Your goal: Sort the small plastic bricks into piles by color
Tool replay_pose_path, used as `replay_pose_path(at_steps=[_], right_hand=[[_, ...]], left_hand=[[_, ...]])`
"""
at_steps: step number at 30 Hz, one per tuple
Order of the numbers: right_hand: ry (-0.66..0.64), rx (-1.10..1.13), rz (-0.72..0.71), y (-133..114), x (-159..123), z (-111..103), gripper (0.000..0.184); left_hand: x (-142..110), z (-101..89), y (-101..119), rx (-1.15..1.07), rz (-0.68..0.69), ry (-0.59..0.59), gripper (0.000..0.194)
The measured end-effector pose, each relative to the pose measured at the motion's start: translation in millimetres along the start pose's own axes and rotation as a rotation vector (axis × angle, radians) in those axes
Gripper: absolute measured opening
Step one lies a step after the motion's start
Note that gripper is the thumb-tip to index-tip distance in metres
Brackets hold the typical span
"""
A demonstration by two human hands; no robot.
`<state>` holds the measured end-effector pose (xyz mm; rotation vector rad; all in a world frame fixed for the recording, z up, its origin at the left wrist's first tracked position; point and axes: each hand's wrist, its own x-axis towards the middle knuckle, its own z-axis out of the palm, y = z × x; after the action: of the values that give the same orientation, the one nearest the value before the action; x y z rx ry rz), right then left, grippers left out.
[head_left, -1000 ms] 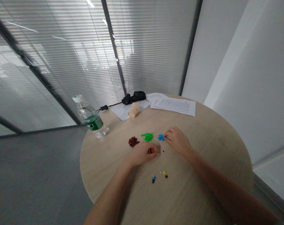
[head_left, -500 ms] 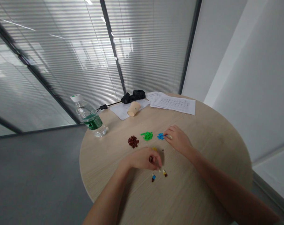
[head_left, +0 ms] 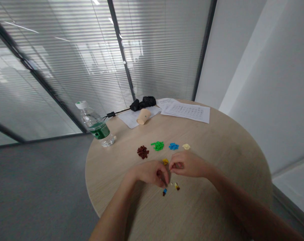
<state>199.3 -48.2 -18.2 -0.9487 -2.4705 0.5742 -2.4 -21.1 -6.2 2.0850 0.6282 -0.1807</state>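
Observation:
My left hand point(head_left: 148, 172) and my right hand point(head_left: 188, 164) meet above a round pale wood table point(head_left: 217, 174). The left fingertips pinch a small dark piece, mostly hidden by the fingers, just above a tiny blue and dark brick stack point(head_left: 164, 192). A yellow and dark brick stack point(head_left: 177, 186) stands just beyond the right hand's reach, close to both hands. My right fingers curl near the left fingertips, and I cannot tell whether they hold anything. Small plastic pieces lie in separate piles: dark red point(head_left: 143, 152), green point(head_left: 157, 145), blue point(head_left: 174, 146), cream point(head_left: 186, 146) and yellow point(head_left: 165, 161).
At the table's far side, a water bottle point(head_left: 95, 125) lies tilted near the edge. A paper cup point(head_left: 143, 116) rests on a white sheet point(head_left: 131, 119), beside printed papers point(head_left: 185, 112), a black cloth bundle point(head_left: 143, 103) and a cable point(head_left: 116, 113). Glass partitions with blinds stand behind.
My right hand has moved from the blue pile toward my left hand, uncovering the cream pile. My left hand has shifted toward the small stacks, and the yellow pile now shows fully.

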Motion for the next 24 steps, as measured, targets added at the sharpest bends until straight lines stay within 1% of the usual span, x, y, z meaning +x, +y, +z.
replay_pose_path(at_steps=[4, 7, 10, 14, 17, 21, 24], right_hand=[[-0.219, 0.114, 0.022, -5.8, -3.8, 2.0, 0.011], [-0.319, 0.207, 0.048, -3.3, -6.6, 3.0, 0.013], [-0.385, 0.259, 0.062, 0.4, -7.8, 3.4, 0.016], [-0.408, 0.227, 0.08, 1.9, -8.0, 3.8, 0.023], [-0.394, 0.187, 0.068, 1.6, -8.5, 4.2, 0.025], [-0.36, 0.156, 0.02, 1.6, -8.5, 4.6, 0.026], [-0.363, 0.165, 0.026, 1.7, -7.3, 5.1, 0.023]], left_hand=[[-1.6, 0.0, 2.1, 0.034, 0.004, -0.03, 0.019], [-0.6, 1.9, 1.6, 0.02, -0.011, -0.039, 0.021], [-0.1, 2.7, 1.6, 0.018, -0.026, -0.041, 0.021], [-0.1, 1.7, 3.8, 0.028, 0.001, -0.039, 0.018], [0.0, 1.2, 4.7, 0.04, 0.022, -0.035, 0.017], [0.4, 1.5, 4.0, 0.038, 0.024, -0.019, 0.014], [0.3, 1.1, 4.3, 0.05, 0.017, -0.013, 0.014]])
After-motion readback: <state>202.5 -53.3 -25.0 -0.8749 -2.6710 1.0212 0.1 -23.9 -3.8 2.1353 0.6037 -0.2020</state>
